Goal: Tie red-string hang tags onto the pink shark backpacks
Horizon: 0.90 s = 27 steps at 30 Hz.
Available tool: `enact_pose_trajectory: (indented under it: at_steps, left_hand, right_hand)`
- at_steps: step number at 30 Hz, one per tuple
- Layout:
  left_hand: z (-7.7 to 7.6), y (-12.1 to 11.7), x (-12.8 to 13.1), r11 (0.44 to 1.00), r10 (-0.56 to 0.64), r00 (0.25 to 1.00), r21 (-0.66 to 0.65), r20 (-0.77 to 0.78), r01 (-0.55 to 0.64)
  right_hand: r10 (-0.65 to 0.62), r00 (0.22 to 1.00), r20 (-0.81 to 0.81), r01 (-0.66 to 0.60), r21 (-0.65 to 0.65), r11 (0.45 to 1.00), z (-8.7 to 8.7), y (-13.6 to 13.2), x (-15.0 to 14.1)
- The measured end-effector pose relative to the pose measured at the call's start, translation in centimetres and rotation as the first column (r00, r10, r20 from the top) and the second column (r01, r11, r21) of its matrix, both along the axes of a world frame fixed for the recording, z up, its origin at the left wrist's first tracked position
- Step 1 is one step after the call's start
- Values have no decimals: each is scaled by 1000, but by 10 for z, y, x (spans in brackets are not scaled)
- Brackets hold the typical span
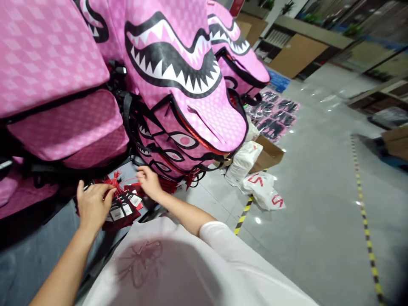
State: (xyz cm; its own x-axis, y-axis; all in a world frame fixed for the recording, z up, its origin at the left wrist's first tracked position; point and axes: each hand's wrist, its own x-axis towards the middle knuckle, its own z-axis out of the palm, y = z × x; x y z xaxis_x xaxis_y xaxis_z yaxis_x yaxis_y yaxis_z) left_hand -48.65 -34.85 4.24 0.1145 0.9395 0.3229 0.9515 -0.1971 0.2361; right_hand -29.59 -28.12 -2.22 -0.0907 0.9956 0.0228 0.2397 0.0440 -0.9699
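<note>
A stack of pink checkered backpacks (178, 72) printed with a black-and-white shark mouth and eyes fills the upper left. Below them lies a bundle of dark red hang tags (125, 207) with white labels and red strings. My left hand (92, 206) pinches the red strings at the top of the bundle, fingers closed. My right hand (149, 182) reaches in from the right, fingers curled on a thin red string just under the lowest backpack.
A grey table surface (28, 255) lies under the tags. White plastic bags with red marks (263, 189) and a cardboard box (269, 155) sit on the glossy grey floor. Black-and-yellow tape lines (366, 229) run across it. More pink and black pieces (276, 114) lie further back.
</note>
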Motion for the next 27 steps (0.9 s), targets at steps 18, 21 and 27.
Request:
enact_pose_trajectory:
  at_steps: [18,21,27]
  left_hand:
    - [37,72,195,941,-309,951,152,10,304]
    - [41,73,206,932,-344,939,127,23,339]
    - [47,71,231,913,-391,890,-22,235,407]
  right_hand:
    - [-614,785,86,430,639,638,76,-40,197]
    - [-559,814,160,389,564,728,75,-35,207]
    - [-548,619,562,380,397,836,87,-42,217]
